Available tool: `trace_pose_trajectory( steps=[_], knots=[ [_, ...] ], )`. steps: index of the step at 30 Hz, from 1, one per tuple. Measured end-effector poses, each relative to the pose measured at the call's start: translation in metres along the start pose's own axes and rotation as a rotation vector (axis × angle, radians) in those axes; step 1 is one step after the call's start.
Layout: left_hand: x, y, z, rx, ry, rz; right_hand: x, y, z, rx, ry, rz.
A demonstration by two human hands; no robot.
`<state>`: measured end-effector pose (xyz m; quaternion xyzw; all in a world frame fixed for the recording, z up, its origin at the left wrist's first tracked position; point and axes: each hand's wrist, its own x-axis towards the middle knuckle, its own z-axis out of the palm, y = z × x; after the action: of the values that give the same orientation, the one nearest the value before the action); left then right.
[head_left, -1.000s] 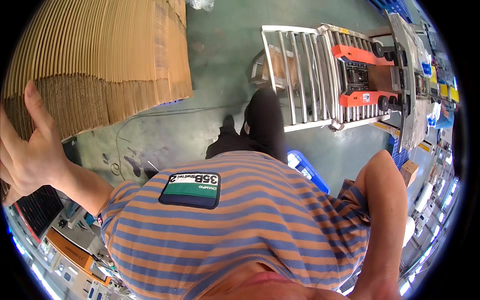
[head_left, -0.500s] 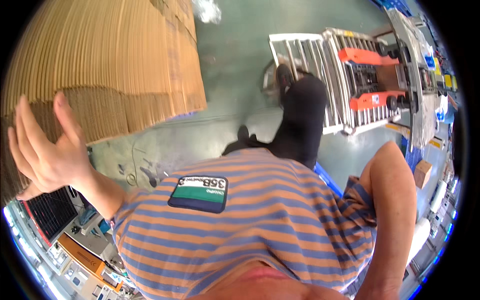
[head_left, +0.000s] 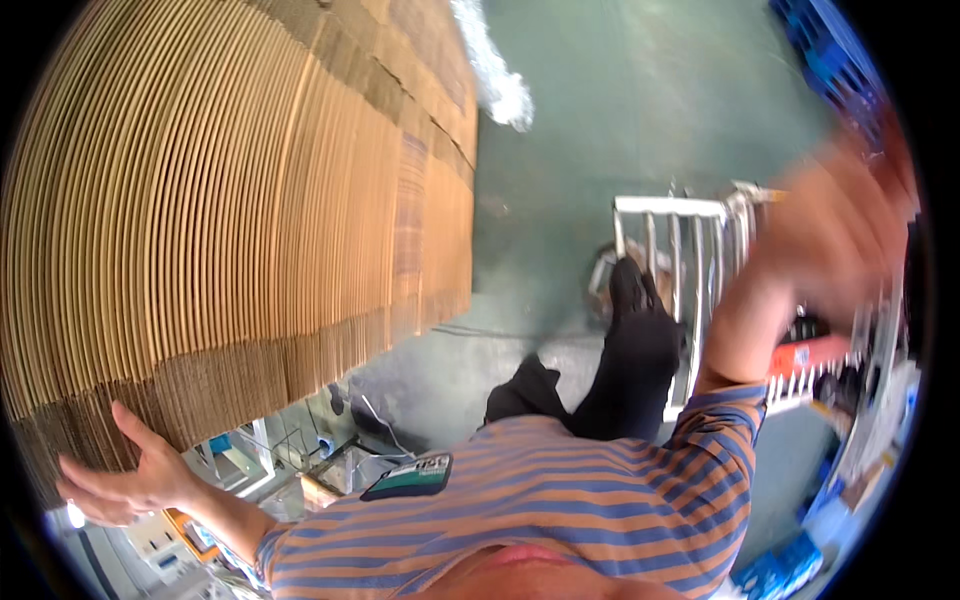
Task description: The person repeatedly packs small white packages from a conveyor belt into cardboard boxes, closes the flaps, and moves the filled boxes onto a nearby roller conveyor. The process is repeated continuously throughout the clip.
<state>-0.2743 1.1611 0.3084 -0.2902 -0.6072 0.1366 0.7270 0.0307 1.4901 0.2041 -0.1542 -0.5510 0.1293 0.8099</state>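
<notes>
A tall stack of flattened cardboard boxes [head_left: 230,200] fills the left side, its many folded edges packed tightly together. My left hand [head_left: 135,485] is at the near lower corner of this stack, fingers spread and thumb apart. Its fingers lie against or just beside the cardboard; I cannot tell whether they touch. My right hand [head_left: 840,220] is raised at the right, smeared by motion, so its fingers cannot be made out. Nothing can be seen held in it.
A metal roller conveyor [head_left: 690,230] stands right of my legs, with an orange part [head_left: 810,353] beyond it. Clear plastic wrap [head_left: 505,95] lies on the green floor [head_left: 570,130] beside the stack. Blue pallets [head_left: 830,50] are at the far right.
The view has shifted, and the stack now takes up more of it. My right hand has come up into sight. My left hand appears lower, still by the stack's near edge.
</notes>
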Motion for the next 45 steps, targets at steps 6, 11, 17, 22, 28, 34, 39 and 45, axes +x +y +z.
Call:
trace_pose_trajectory(
  steps=[6,11,17,22,28,34,39,45],
  knots=[
    [0.035,0.003,-0.011,0.449,-0.430,0.119,-0.056,0.165,0.164,-0.049,-0.589,0.049],
    [0.065,-0.018,0.003,0.169,-0.529,0.171,0.049,0.127,0.337,0.304,-0.635,-0.115],
    [0.053,-0.032,-0.004,0.090,-0.631,0.040,0.116,0.075,0.435,0.468,-0.687,-0.095],
    [0.053,-0.029,-0.009,0.027,-0.749,-0.051,0.261,-0.007,0.534,0.650,-0.410,-0.248],
    [0.054,-0.008,0.003,-0.058,-0.820,-0.133,0.401,-0.146,0.617,0.823,-0.167,-0.343],
    [0.071,-0.016,-0.011,-0.270,-0.928,-0.225,0.444,-0.215,0.691,0.450,-0.289,0.047],
    [0.192,-0.145,-0.002,0.040,-0.274,-0.548,0.447,-0.226,0.709,0.288,-0.326,0.305],
    [0.409,-0.308,0.061,-0.174,-0.234,-1.202,0.459,-0.203,0.716,0.219,-0.402,0.343]
  ],
)
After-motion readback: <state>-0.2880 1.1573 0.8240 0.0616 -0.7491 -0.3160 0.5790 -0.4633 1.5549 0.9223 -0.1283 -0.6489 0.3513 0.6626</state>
